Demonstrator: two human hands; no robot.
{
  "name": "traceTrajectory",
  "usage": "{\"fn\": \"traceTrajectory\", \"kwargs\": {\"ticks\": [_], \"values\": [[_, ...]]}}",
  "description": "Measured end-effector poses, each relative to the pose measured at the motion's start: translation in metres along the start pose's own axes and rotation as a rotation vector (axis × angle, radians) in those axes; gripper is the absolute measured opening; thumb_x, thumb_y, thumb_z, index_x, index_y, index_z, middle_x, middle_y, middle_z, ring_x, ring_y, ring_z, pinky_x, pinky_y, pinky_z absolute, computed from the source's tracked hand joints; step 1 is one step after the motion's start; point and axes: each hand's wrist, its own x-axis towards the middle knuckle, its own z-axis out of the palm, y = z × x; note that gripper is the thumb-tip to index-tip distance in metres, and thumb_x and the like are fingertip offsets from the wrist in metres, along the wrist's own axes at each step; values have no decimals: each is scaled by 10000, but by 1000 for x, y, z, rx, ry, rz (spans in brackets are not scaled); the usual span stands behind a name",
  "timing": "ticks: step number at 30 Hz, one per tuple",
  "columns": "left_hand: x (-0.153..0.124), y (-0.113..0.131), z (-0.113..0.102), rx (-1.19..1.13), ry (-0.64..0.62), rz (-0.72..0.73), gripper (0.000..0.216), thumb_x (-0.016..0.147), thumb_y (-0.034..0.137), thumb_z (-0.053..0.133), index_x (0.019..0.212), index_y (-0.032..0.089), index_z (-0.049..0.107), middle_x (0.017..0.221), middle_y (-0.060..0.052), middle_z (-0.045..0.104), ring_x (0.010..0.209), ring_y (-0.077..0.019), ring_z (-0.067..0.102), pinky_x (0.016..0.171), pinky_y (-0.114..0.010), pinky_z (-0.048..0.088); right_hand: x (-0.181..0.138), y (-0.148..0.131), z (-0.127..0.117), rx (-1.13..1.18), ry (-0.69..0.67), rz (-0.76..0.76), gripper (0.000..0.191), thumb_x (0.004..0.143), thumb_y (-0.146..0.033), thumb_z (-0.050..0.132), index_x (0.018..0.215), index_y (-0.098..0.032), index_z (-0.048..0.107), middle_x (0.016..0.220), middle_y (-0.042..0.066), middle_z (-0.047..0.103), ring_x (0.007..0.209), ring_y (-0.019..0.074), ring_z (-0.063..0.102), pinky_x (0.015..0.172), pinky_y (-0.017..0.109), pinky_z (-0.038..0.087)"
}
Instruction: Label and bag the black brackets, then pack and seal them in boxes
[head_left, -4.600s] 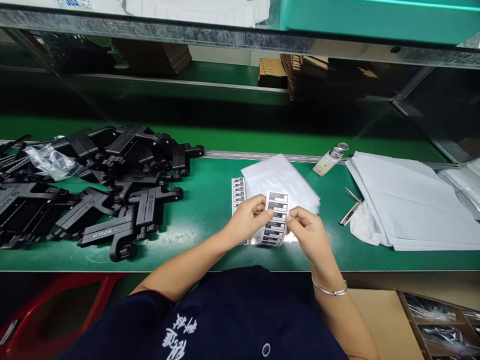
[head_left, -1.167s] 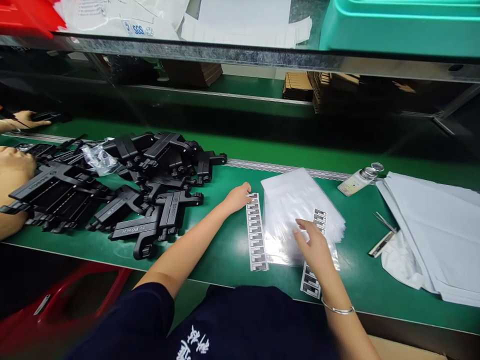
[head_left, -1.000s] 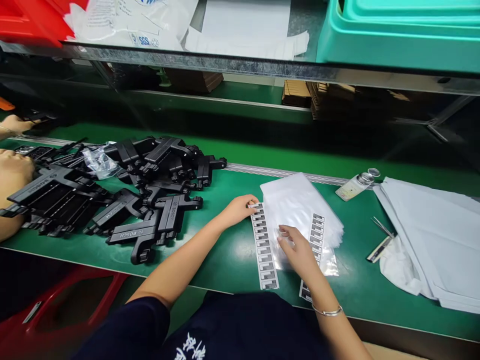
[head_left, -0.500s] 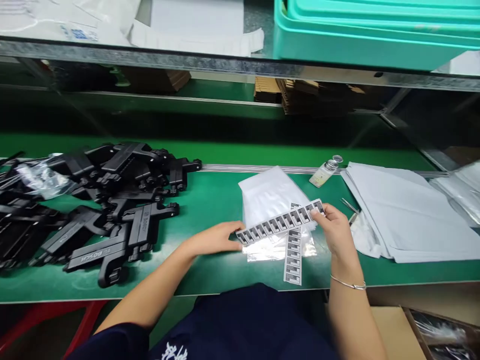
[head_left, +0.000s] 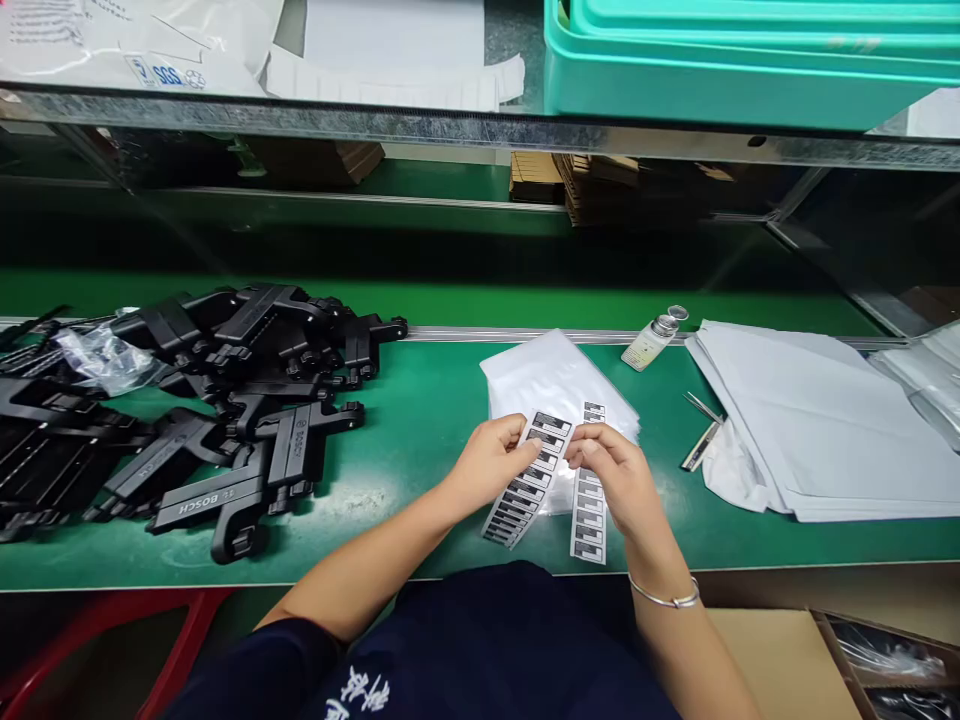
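My left hand (head_left: 491,462) grips a strip of black-and-white labels (head_left: 517,498) near its upper end, thumb on the printed face. The strip slants down toward me. At its upper right edge my right hand (head_left: 611,468) is closed, thumb and fingers pinching the corner. A second label strip (head_left: 589,525) lies on the green table, partly under my right hand. Behind both hands is a stack of clear plastic bags (head_left: 551,370), partly covered.
Black plastic parts marked BOSCH (head_left: 210,500) are heaped on the left. A small bottle (head_left: 651,342), tweezers (head_left: 703,408) and white sheets (head_left: 825,430) lie to the right. Above runs a metal shelf edge (head_left: 420,127) with teal bins (head_left: 720,85).
The held label strip has swung from nearly level to steep. My left hand has moved right to its upper end, and my right hand has come left, closer to it.
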Motion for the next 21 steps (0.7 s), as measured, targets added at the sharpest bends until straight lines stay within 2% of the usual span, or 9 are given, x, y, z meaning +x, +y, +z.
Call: {"fn": "traceTrajectory", "kwargs": {"ticks": [7,11,15,21], "values": [[-2,0,3,28,-35,-1,224,763,372,548,693,161,519,644,6,512,601,-127,471,569,-242,369,1,-9,9,-90,76,-1,166,764,-361,614,717,-204,591,608,-11,601,592,139,569,579,265,476],[-1,1,0,-78,-78,32,213,749,372,566,752,162,531,681,4,539,625,-129,480,589,-241,374,2,-8,9,-98,99,19,171,740,-356,622,684,-202,572,572,-21,571,558,129,539,540,251,440],[0,0,-2,-98,-51,1,163,720,308,550,658,167,498,628,20,499,584,-110,442,562,-229,342,2,-7,9,-98,60,38,167,746,-357,622,694,-205,577,578,-24,570,571,130,547,565,256,451],[3,-3,-2,-146,23,-24,128,698,264,531,637,171,468,598,36,465,564,-95,421,542,-218,320,-5,0,16,-82,-46,59,217,804,-403,577,716,-206,601,645,3,608,626,143,550,613,275,465]]}}
